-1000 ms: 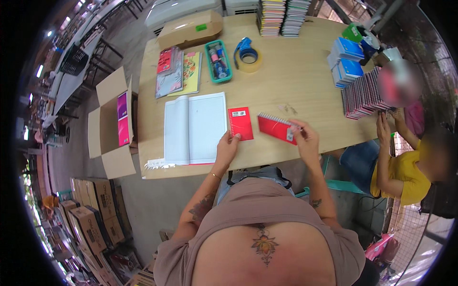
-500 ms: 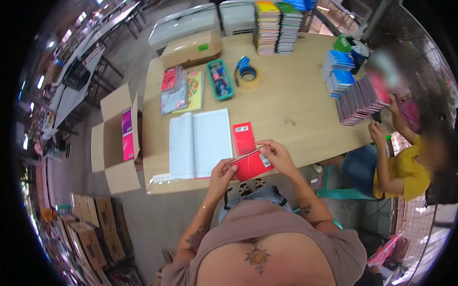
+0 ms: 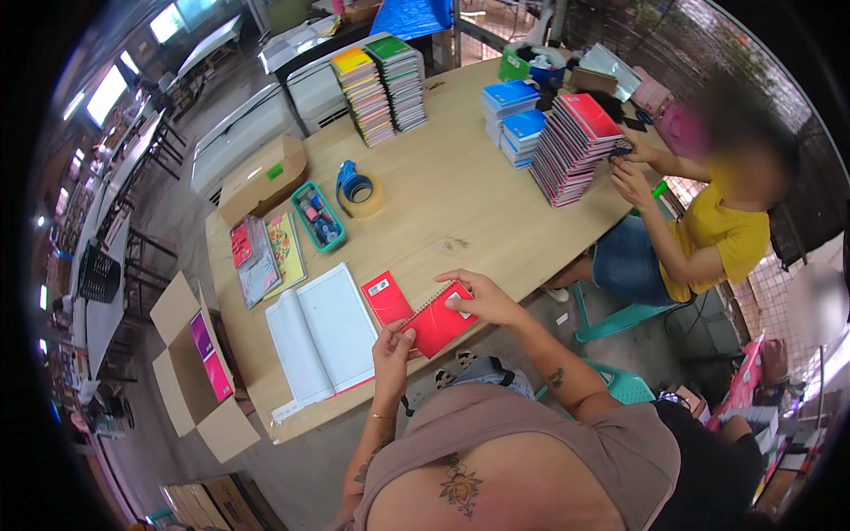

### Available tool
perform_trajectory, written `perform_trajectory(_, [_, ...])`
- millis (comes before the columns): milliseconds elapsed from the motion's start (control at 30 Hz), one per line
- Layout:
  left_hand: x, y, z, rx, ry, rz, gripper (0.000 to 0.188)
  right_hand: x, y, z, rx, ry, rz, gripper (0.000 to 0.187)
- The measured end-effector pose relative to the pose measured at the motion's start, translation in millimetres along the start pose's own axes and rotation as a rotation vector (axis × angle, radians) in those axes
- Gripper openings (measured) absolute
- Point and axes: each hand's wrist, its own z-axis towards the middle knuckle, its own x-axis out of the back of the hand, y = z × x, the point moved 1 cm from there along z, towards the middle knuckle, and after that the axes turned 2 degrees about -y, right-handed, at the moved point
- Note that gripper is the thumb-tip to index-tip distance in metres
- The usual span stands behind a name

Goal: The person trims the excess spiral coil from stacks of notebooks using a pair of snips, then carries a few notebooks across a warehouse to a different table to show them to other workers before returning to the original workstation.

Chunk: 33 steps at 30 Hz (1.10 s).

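A red spiral notebook (image 3: 437,326) is held up at the table's near edge between both my hands. My left hand (image 3: 392,352) is closed on its left end, thumb on the cover. Gripping the upper right corner is my right hand (image 3: 478,299), its thumb beside a small white label. Just beyond lies a second red spiral notebook (image 3: 384,296) on the table, partly covered by the held one. To the left, a large book (image 3: 332,323) lies open with pale ruled pages, its left pages curled over.
On the table (image 3: 416,226) are a teal basket (image 3: 320,219) of small items, a tape roll (image 3: 361,196), flat notebooks (image 3: 285,252) and notebook stacks (image 3: 571,150). An open carton (image 3: 177,363) stands at the left. A person in yellow (image 3: 722,230) sits at the right.
The view has turned toward the right, so the table appears rotated and shifted left. Both hands still hold the red notebook, which now tilts up more to the right.
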Motion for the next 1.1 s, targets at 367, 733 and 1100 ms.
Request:
perform_trajectory(367, [-28.6,-10.0,28.5,0.050,-0.141,0.137,0.027,136.8,-94.9,-33.2,0.601,0.894,-0.444,0.025])
perform_trajectory(733, [-39.0,-33.3,60.2,0.056,-0.183,0.254,0.025,276.0,-131.7,-4.6,0.776,1.225,-1.178,0.025])
perform_trajectory(1100, [-107.9,-37.3,100.7,0.024,-0.210,0.304,0.024,298.0,-112.8,14.4,0.457,0.978,-1.068,0.024])
